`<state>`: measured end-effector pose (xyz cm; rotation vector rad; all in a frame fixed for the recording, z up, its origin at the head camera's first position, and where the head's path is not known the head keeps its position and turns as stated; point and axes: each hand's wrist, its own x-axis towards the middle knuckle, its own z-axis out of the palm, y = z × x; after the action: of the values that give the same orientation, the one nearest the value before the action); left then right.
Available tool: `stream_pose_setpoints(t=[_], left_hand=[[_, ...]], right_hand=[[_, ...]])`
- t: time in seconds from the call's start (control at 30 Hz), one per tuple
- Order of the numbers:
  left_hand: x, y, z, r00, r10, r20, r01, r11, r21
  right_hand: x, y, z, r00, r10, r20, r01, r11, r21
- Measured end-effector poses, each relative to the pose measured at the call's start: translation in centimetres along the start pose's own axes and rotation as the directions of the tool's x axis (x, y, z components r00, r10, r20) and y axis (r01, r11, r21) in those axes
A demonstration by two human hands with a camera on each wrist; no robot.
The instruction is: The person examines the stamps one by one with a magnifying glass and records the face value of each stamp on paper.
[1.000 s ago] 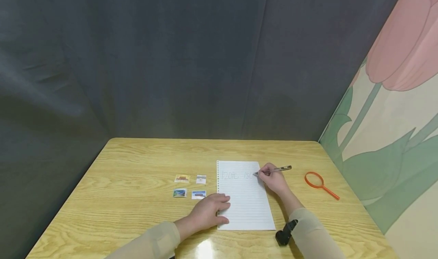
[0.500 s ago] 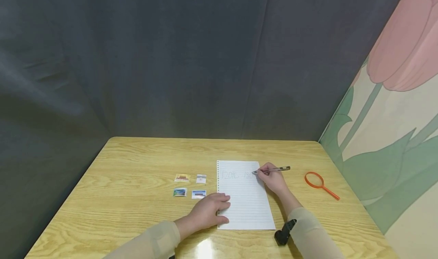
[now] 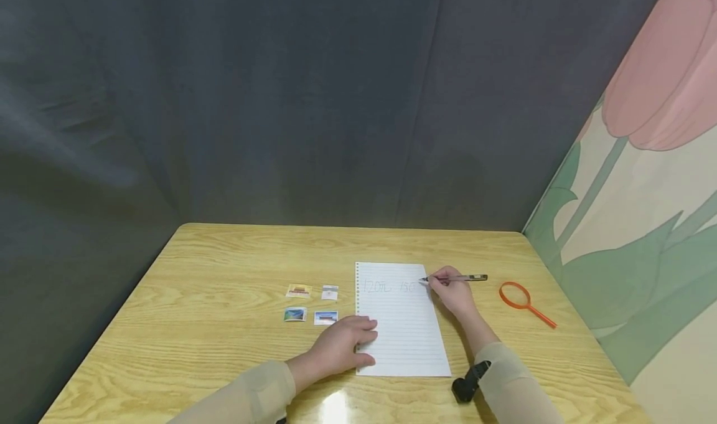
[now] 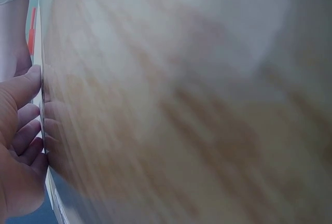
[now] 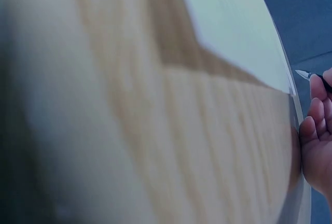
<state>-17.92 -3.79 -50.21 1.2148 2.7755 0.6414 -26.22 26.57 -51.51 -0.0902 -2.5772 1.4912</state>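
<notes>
A lined sheet of paper (image 3: 400, 337) with punched holes along its left edge lies on the table. Faint writing, "120元" and then "150", runs across its upper part. My right hand (image 3: 455, 296) pinches a pen (image 3: 470, 277) at the sheet's upper right edge, tip pointing left just past the writing. In the right wrist view the pen's tip (image 5: 302, 73) shows ahead of the curled fingers. My left hand (image 3: 340, 346) rests on the sheet's lower left edge, fingers spread and fairly straight. The left wrist view shows that hand (image 4: 21, 146) low against the tabletop.
Several small picture stamps, among them a yellow one (image 3: 299, 291) and a blue one (image 3: 325, 318), lie left of the sheet. An orange magnifying glass (image 3: 515, 294) lies to the right. A dark curtain (image 3: 313, 100) hangs behind the wooden table (image 3: 185, 324).
My right hand and the pen first shift slightly left, then move right, away from the last digit, which now shows more fully. My left hand stays on the sheet.
</notes>
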Motion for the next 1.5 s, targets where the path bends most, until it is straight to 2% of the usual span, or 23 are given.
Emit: stream_pose_setpoints(t=[0.27, 0.5, 0.67, 0.93, 1.17, 1.33, 1.5], left_hand=[[-0.05, 0.06, -0.10, 1.000, 0.006, -0.004, -0.006, 1.000, 0.006], [-0.04, 0.12, -0.09, 1.000, 0.017, -0.007, -0.017, 1.000, 0.011], [0.04, 0.08, -0.05, 1.000, 0.026, -0.013, -0.025, 0.999, 0.022], [0.07, -0.01, 0.07, 1.000, 0.021, -0.003, -0.021, 1.000, 0.015], [0.02, 0.08, 0.08, 0.999, 0.032, -0.016, -0.031, 0.999, 0.024], [0.06, 0.11, 0.03, 1.000, 0.025, -0.012, -0.025, 0.999, 0.025], [0.06, 0.05, 0.08, 0.999, 0.029, -0.016, -0.028, 0.999, 0.032]], right_hand=[[-0.06, -0.08, -0.24, 0.999, 0.006, 0.033, -0.005, 1.000, -0.021], [0.11, -0.03, 0.00, 1.000, -0.015, -0.008, 0.015, 0.999, -0.042], [0.11, -0.22, 0.05, 0.999, -0.036, -0.009, 0.036, 0.998, -0.055], [-0.09, -0.10, 0.03, 0.998, -0.033, 0.045, 0.036, 0.997, -0.067], [-0.16, 0.18, -0.14, 1.000, -0.012, -0.015, 0.012, 1.000, 0.004], [-0.15, 0.07, -0.34, 1.000, -0.012, -0.020, 0.012, 1.000, -0.003], [-0.02, -0.15, -0.37, 0.999, -0.041, -0.013, 0.040, 0.997, -0.064]])
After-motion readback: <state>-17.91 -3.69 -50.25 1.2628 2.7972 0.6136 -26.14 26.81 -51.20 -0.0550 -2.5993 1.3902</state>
